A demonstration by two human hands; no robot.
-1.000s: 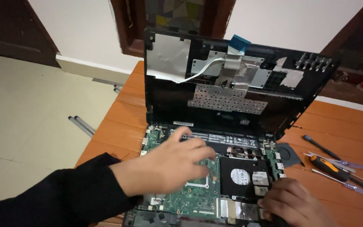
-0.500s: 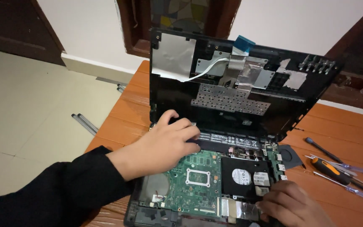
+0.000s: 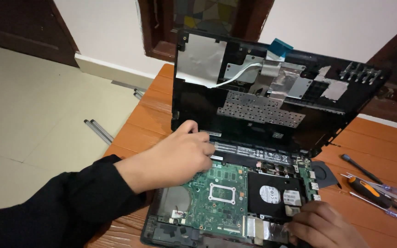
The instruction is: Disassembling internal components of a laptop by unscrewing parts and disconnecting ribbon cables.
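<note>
An opened laptop base (image 3: 161, 220) lies on an orange wooden table (image 3: 373, 138), showing a green circuit board (image 3: 217, 202) and a black hard drive (image 3: 272, 195). The black top cover (image 3: 272, 87) stands tilted up behind it, its underside with silver foil and a white ribbon cable facing me. My left hand (image 3: 180, 154), in a black sleeve, rests on the far left of the base by the cover's lower edge, fingers curled. My right hand (image 3: 322, 225) presses on the base's front right corner beside the hard drive.
Several screwdrivers (image 3: 373, 188), one with an orange and black handle, lie on the table to the right. Two grey rods (image 3: 98, 131) lie on the tiled floor to the left. A wall and dark wooden door frame stand behind the table.
My left hand has moved from the middle of the circuit board up and left to the base's far edge. The circuit board is now uncovered. My right hand stays at the front right corner.
</note>
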